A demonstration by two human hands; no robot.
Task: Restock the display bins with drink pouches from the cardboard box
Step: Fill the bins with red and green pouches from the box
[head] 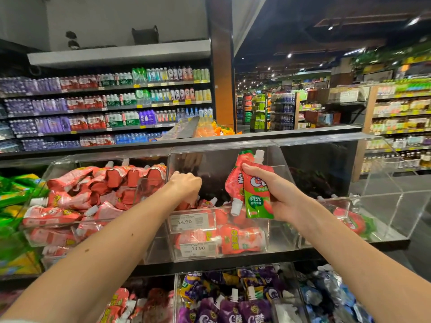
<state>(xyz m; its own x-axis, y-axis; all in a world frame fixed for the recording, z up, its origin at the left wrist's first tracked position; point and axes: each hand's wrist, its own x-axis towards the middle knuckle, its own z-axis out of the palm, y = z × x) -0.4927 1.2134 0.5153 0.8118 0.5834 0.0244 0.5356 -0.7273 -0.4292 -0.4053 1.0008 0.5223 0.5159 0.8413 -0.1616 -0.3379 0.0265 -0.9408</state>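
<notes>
My right hand (278, 194) grips red-and-green strawberry drink pouches (253, 185), at least two, held upright above the middle clear bin (275, 164). My left hand (186, 186) reaches down into the same bin with its fingers curled; what the fingertips hold is hidden. A few red pouches (240, 238) lie at the bottom front of this bin. The left bin (58, 166) is piled high with red pouches (93, 194). No cardboard box is in view.
The right clear bin (384, 201) holds a red-and-green pouch (349, 221). Price tags reading 14.90 (185, 222) sit on the middle bin's front. Below are bins of purple pouches (233, 304) and blue ones (335, 297). Bottled-drink shelves (105, 108) stand behind.
</notes>
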